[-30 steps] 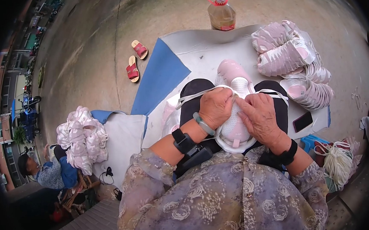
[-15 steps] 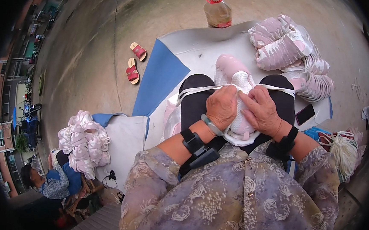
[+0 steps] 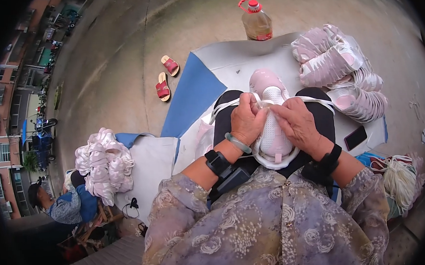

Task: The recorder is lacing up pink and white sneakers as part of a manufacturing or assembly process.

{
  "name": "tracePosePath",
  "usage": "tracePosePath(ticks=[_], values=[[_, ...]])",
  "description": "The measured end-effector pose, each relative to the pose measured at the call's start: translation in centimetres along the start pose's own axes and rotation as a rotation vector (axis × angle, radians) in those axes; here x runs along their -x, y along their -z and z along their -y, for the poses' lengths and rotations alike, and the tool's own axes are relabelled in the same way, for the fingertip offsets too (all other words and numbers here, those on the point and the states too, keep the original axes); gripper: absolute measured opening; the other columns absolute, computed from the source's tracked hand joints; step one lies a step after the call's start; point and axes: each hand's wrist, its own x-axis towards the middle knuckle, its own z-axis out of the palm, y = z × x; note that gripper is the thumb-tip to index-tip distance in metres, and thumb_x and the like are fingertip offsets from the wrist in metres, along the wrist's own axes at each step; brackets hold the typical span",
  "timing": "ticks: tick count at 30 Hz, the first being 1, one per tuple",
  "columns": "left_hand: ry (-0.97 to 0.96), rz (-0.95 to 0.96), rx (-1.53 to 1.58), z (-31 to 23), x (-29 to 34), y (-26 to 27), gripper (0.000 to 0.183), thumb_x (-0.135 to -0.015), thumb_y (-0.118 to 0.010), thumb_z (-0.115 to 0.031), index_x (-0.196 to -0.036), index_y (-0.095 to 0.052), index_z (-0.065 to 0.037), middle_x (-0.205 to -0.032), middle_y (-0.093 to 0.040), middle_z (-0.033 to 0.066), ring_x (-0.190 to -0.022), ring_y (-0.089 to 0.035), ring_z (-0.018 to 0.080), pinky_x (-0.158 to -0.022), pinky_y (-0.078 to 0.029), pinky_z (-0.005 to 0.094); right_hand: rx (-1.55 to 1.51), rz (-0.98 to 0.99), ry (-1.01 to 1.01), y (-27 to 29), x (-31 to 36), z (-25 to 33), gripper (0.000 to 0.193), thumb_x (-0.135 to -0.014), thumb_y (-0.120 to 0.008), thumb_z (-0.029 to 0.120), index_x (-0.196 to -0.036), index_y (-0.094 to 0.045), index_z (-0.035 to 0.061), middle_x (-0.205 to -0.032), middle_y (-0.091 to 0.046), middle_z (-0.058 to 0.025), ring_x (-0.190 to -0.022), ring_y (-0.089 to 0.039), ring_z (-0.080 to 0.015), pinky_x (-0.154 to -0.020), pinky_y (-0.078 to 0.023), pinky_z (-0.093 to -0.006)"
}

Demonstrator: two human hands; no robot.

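Note:
A pink and white shoe [image 3: 275,140] lies across my lap, its toe pointing away from me. White shoelace [image 3: 319,101] runs out to both sides over my dark-trousered knees. My left hand [image 3: 245,124] is closed at the left of the shoe's tongue, thumb and fingers pinching the lace. Opposite it, my right hand [image 3: 298,124] pinches the lace near the middle of the shoe, thumb and forefinger pressed together. The two sets of fingertips are close together above the tongue. Part of the lace inside the fingers is hidden.
Stacked pink and white shoe pieces [image 3: 333,62] lie at the far right, with another pile [image 3: 103,162] at the left. A phone [image 3: 355,138] and a lace bundle [image 3: 399,181] are at my right. Red sandals [image 3: 163,88], a bottle [image 3: 256,25] and a seated person [image 3: 65,204] are farther off.
My left fingertips have shifted left, away from the right ones, and a short stretch of lace shows between them. The whole view has shifted slightly.

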Motion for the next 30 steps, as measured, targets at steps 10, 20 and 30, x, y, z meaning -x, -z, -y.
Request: tracePosePath(ticks=[10, 20, 30], values=[[-0.392, 0.028, -0.185, 1.1, 1.4, 1.3, 0.040, -0.075, -0.067, -0.017, -0.111, -0.055, -0.003, -0.088, -0.060, 0.0087, -0.063, -0.057, 0.0179, -0.061, -0.048, 0.0287, 0.110, -0.036, -0.047, -1.2, -0.5, -0.4, 0.019, -0.079, -0.058, 0.013, -0.097, -0.061, 0.0136, -0.077, -0.052, -0.0045, -0.082, -0.050, -0.0249, -0.072, -0.038, -0.0380], [-0.416, 0.187, -0.271, 0.0, 1.3, 3.0, 0.039, -0.077, -0.063, -0.019, -0.110, -0.053, -0.001, -0.088, -0.060, 0.0148, -0.077, -0.059, 0.0294, -0.071, -0.048, 0.0358, 0.133, -0.065, -0.020, -1.2, -0.1, 0.2, 0.022, -0.076, -0.062, 0.020, -0.098, -0.061, 0.0154, -0.078, -0.052, -0.0027, -0.084, -0.050, -0.0217, -0.078, -0.033, -0.0379], [-0.314, 0.363, -0.606, -1.4, 0.2, 1.5, 0.023, -0.078, -0.052, -0.012, -0.096, -0.051, 0.002, -0.082, -0.060, 0.0213, -0.080, -0.060, 0.0381, -0.071, -0.047, 0.0453, 0.225, -0.013, -0.184, -1.9, -1.0, 1.9, 0.023, -0.072, -0.065, 0.024, -0.094, -0.060, 0.0197, -0.080, -0.054, -0.0022, -0.086, -0.051, -0.0227, -0.081, -0.031, -0.0433]])
